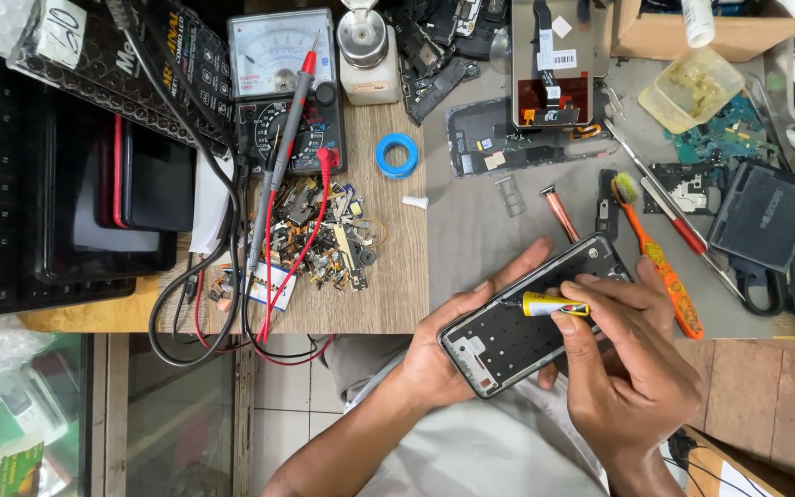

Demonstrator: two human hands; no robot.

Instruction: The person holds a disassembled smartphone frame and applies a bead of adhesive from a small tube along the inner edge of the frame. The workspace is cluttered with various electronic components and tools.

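Head view: phone frame gripped in left hand, right hand (fingers pinched) on yellow glue tube.

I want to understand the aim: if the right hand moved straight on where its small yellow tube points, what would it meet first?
Probably the phone frame: the yellow tube in the right hand has its dark tip at the frame's upper edge. Depth is unclear.

Two hands, one phone frame, one glue tube, one toothbrush.
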